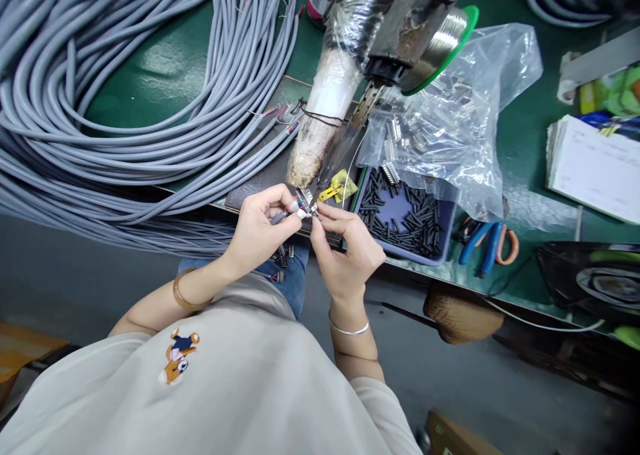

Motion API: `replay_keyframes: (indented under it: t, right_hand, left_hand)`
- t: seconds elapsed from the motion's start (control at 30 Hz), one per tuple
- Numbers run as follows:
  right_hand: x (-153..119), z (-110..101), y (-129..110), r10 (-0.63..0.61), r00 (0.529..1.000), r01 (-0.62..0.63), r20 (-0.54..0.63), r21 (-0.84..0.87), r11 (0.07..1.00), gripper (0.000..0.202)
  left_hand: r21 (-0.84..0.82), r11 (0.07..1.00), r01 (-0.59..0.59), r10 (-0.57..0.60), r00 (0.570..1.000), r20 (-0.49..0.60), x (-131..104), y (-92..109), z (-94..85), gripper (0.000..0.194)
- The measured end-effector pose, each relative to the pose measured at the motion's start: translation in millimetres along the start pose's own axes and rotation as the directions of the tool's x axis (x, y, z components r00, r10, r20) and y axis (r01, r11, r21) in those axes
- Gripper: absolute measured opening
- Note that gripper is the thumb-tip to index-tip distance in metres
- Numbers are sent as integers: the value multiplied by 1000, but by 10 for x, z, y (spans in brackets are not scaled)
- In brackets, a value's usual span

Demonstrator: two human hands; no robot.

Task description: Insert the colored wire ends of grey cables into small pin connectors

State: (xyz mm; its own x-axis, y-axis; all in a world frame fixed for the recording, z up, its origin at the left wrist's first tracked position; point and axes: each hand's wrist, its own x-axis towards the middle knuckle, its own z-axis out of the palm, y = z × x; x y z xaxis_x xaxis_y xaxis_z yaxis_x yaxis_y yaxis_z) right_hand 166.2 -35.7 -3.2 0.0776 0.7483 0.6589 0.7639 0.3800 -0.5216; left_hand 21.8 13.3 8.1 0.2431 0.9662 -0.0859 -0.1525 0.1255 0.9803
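A small metal connector (311, 207) is being held at the near edge of a green workbench (160, 75), between two bare hands. By the left hand (260, 228), a grey cable (279, 219) is being pinched close to its stripped end, thumb against fingers; by the right hand (350, 242), the connector is being gripped between thumb and fingertips. Whether the wires are being joined to it cannot be told, as the fingertips are hiding the contact.

For good work, it seems, the connector is best being kept level and steady, the cable being supported close behind its wires so that no pull is being passed to them.

Just beyond the fingertips, space is being narrowed by a plastic-wrapped tube (325, 102), its stained end pointing at the hands, and by a yellow clip (330, 192). A thin pale wire (350, 168), near the right hand, could be snagged. Grey cables (165, 128) are being heaped at left. At right, a tray (435, 258) of black sleeves (425, 225) is being partly covered by a clear bag (470, 135); pliers (485, 245) are being kept beside it.
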Motion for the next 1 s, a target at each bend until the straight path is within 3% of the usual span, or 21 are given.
replay_keyframes:
  t: [0.53, 0.83, 0.9, 1.0]
  right_hand:
    - [37, 2, -34, -9, 999, 10, -38, 13, 1000, 14]
    - [-61, 9, 23, 2, 1000, -2, 11, -1, 1000, 14]
    - [-69, 13, 27, 0, 1000, 0, 9, -9, 1000, 14]
    - [-75, 8, 32, 1, 1000, -1, -1, -5, 1000, 15]
  left_hand:
    - [56, 996, -68, 71, 996, -50, -18, 54, 30, 19]
    - [114, 993, -37, 41, 999, -32, -57, -82, 17, 17]
    - [164, 985, -61, 67, 997, -31, -67, -99, 10, 14]
    - [285, 941, -183, 196, 980, -17, -88, -103, -7, 9]
